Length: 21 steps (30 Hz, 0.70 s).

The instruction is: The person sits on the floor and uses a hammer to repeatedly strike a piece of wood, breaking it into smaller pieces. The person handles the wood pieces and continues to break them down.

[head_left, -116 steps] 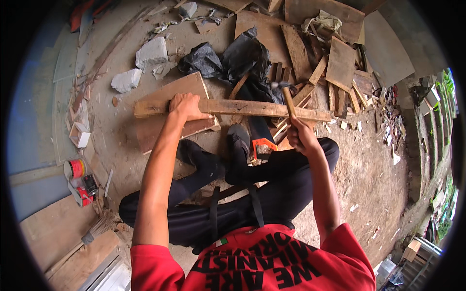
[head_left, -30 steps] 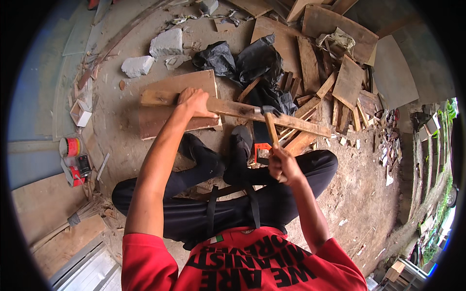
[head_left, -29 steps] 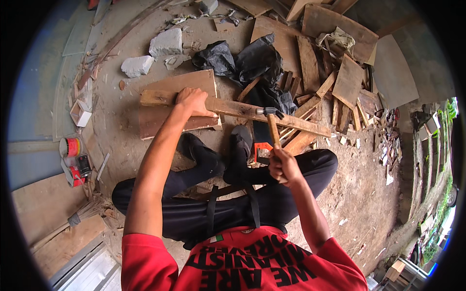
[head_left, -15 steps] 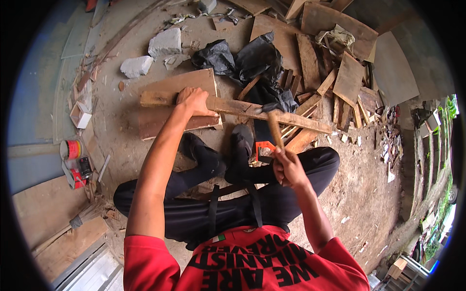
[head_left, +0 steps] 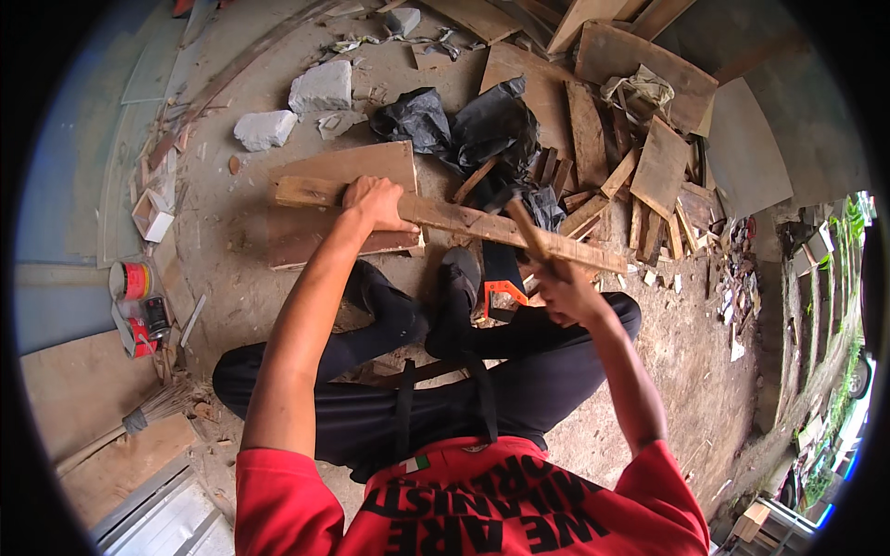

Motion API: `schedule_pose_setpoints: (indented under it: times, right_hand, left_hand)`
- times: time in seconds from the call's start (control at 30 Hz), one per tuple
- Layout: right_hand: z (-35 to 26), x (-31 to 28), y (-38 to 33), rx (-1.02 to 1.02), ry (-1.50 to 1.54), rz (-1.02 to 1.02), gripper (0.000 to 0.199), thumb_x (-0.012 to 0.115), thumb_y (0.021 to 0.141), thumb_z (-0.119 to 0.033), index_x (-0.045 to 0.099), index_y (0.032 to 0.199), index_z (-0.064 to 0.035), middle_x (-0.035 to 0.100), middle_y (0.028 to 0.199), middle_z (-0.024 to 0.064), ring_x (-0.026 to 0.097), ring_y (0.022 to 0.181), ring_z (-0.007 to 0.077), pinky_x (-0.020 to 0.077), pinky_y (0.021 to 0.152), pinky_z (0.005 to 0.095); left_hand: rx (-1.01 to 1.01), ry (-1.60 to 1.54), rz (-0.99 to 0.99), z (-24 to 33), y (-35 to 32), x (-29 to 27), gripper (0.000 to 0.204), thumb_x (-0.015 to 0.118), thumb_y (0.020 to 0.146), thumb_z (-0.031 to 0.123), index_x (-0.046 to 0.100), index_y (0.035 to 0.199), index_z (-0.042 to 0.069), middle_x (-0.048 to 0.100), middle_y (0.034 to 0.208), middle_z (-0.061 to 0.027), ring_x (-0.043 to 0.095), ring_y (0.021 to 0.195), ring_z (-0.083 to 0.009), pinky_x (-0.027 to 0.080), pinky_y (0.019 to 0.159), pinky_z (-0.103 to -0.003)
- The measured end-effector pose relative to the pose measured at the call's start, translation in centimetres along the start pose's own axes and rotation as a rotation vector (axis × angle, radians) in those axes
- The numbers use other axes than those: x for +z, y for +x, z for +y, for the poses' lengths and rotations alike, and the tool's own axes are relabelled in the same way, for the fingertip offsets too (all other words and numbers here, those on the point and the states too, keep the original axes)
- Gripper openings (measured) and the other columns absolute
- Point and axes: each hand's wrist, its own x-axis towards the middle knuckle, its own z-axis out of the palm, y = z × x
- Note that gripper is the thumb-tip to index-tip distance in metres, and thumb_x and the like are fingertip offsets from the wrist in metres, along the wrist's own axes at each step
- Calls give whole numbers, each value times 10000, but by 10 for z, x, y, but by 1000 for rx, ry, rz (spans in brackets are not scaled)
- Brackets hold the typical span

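L hand [head_left: 374, 204] grips a long wood plank [head_left: 445, 217] mid-frame, its left part over a brown board [head_left: 324, 167] ctr-left, & R hand [head_left: 567, 295] holds a hammer [head_left: 527, 230] by its handle just right of ctr.

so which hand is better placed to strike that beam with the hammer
Probably the right hand: it grips the hammer by its handle, while the left hand is clasped over the wooden beam, apparently steadying it.

Dusty brown flr [head_left: 697, 371] — bluish wall [head_left: 69, 199] L — daylight [head_left: 869, 208] R.
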Motion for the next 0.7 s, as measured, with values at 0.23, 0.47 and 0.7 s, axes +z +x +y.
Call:
schedule_pose_setpoints:
  times: [0.23,0.47,0.7]
  right_hand:
    - [-47,-58,-16,-251,443,410,303,536,1005,-393,558,982,-91,374,579,-73,327,399,41,243,327,224]
    - [2,-3,23,-227,649,240,227,474,1025,-349,502,936,-141,420,581,-61,418,437,90,341,368,244]
    - [39,62,-45,-241,-685,-464,405,537,983,-408,619,1067,-20,648,792,221,670,771,366,501,695,453]
  left_hand:
    - [29,45,-14,-3,1,3,834,727,587,750,714,994,22,720,945,-192,704,899,-344,559,810,-428]
    - [35,7,-36,-1,6,0,828,730,591,737,714,999,16,717,961,-197,698,930,-350,554,823,-438]
    - [26,4,-7,1,-7,5,783,741,597,716,722,1003,47,715,985,-193,696,938,-345,556,827,-445]
